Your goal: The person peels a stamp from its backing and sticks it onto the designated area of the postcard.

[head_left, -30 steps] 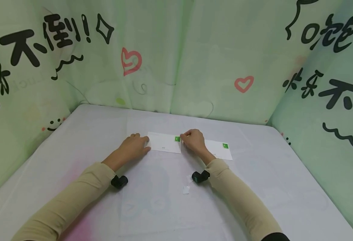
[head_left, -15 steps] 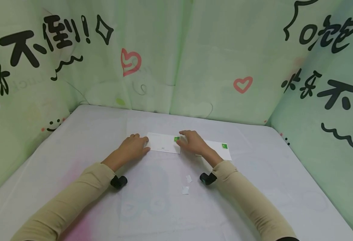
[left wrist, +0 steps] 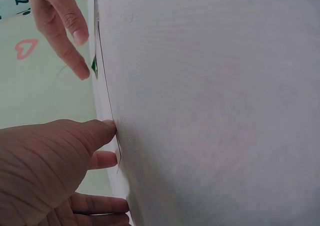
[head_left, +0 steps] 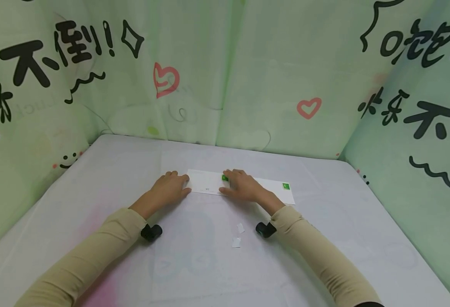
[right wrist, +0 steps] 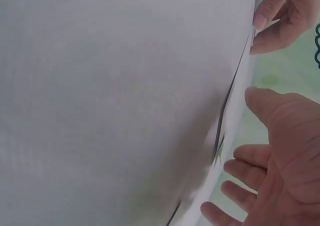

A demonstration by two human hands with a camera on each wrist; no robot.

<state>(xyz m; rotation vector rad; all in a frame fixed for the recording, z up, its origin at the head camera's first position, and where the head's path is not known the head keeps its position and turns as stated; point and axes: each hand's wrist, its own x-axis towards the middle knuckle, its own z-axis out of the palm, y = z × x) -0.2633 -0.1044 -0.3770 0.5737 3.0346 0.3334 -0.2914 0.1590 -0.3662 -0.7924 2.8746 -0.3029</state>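
A white envelope [head_left: 205,182] with a green stamp [head_left: 225,178] lies flat on the white table. My left hand [head_left: 168,186] rests at its left end, thumb and forefinger spread along that edge and touching it. Over the envelope's right end is my right hand [head_left: 242,186], fingers spread and holding nothing. In the right wrist view the right hand's fingers stand apart just above the paper. A second white envelope [head_left: 276,188] with a green stamp [head_left: 286,186] lies to the right, partly hidden behind the right hand.
Two small pale scraps [head_left: 241,228] lie on the table [head_left: 194,264] between the forearms. A green printed curtain [head_left: 263,85] closes off the back and sides. A dark camera sits on each wrist.
My right hand has gone from pinched fingers at the envelope's stamped corner to spread fingers over its right end. The left hand has stayed at the left edge.
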